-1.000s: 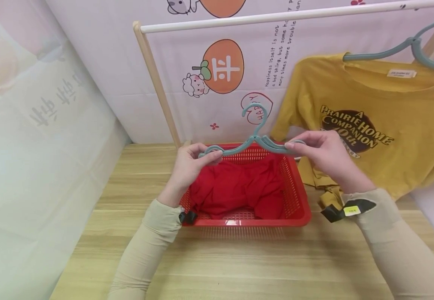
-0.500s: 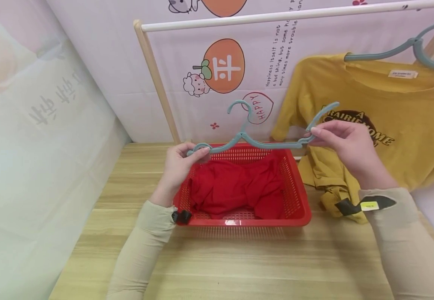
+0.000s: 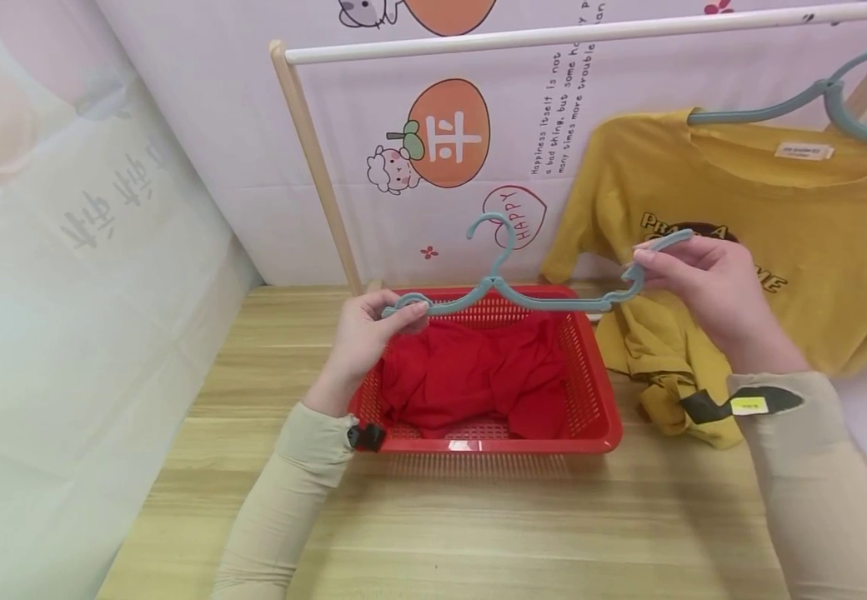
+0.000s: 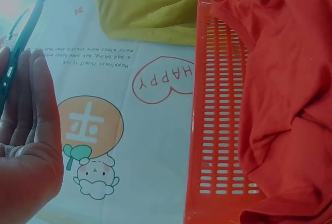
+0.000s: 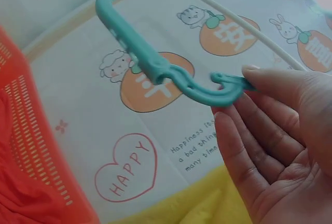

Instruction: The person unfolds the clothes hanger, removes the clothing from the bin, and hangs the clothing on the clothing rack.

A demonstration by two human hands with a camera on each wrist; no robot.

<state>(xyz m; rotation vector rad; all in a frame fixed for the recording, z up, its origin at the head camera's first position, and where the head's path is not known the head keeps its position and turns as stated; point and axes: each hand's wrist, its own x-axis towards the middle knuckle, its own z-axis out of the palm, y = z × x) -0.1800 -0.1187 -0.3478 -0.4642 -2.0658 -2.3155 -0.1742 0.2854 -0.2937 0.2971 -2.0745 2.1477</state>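
A teal folding clothes hanger (image 3: 553,303) is held up level above the back rim of a red basket (image 3: 482,446), hook upward. My left hand (image 3: 362,337) pinches its left end, where the tip is folded back in a loop. At the other end my right hand (image 3: 722,292) pinches the right arm's end piece, which is unfolded outward and angled up. In the right wrist view the hinged end of the hanger (image 5: 132,37) curves into the thumb and fingers. Crumpled red cloth (image 3: 471,375) lies inside the basket, touched by neither hand.
Behind the basket stands a rack with a white rail (image 3: 516,37) and a wooden post (image 3: 313,167). At its right hangs a yellow shirt (image 3: 628,183) on another teal hanger (image 3: 764,112); its lower part rests on the wooden table (image 3: 433,525).
The right end of the hanger has been unfolded outward. My right hand has moved right with it, and my left hand has shifted slightly left. The basket and red cloth stay put.
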